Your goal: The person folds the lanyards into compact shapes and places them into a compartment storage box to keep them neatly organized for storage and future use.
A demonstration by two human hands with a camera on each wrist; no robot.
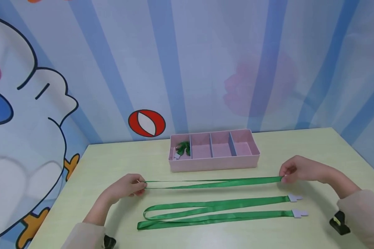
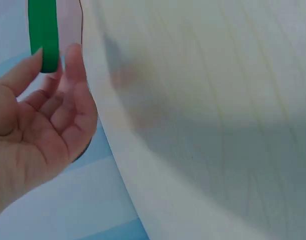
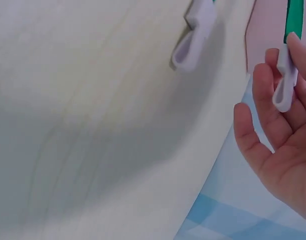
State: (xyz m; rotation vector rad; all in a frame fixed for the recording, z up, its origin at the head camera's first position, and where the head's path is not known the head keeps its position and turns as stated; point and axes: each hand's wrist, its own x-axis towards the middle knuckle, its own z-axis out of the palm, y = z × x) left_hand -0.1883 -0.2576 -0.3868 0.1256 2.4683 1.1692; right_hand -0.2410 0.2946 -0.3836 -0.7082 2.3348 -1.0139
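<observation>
Pale sleeves point(image 1: 359, 216) are closest. The left hand point(image 1: 123, 188) pinches the looped end of one green strap point(image 1: 252, 181) and the right hand point(image 1: 303, 169) pinches near its white clip point(image 3: 284, 65), over the table point(image 1: 118, 159) before the pink box point(image 1: 215, 164). If a finger slips, the strap may drop and tangle with two other straps point(image 1: 252, 216).

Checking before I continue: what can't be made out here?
Head: held clip, mostly hidden by right hand.
Head: how many pieces form the green bundle; too small.
Left wrist: held strap, far end cut off by top edge.
Right wrist: resting clip, upper end cut off by top edge.
</observation>
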